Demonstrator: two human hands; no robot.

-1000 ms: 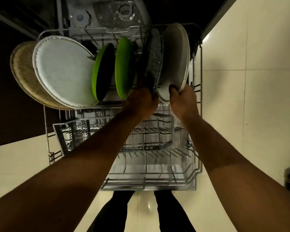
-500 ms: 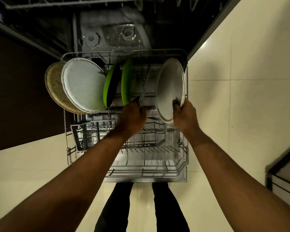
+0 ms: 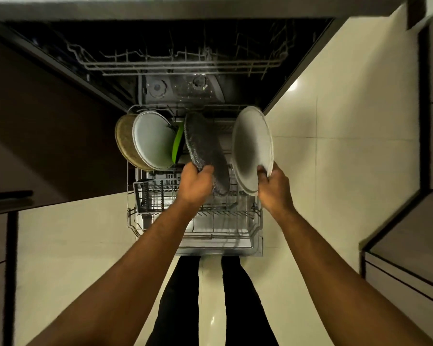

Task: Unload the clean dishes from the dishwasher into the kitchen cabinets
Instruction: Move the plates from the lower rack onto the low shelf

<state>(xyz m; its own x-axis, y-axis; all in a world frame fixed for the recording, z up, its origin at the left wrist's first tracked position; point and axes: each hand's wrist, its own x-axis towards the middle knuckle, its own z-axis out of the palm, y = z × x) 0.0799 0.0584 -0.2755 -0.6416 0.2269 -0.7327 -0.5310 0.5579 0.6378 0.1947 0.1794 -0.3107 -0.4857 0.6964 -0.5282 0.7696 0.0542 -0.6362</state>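
both raised — left hand (image 3: 195, 184): dark plate (image 3: 205, 146) | right hand (image 3: 273, 186): white plate (image 3: 251, 146)

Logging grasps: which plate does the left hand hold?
The dark speckled plate, gripped at its rim by the left hand; the right hand holds a white plate.

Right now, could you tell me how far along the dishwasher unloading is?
Done: the front of the lower rack looks bare of dishes. In hand: the left hand grips a dark speckled plate, the right hand a large pale plate. Left: a tan plate, a white plate and a green plate stand at the rack's back.
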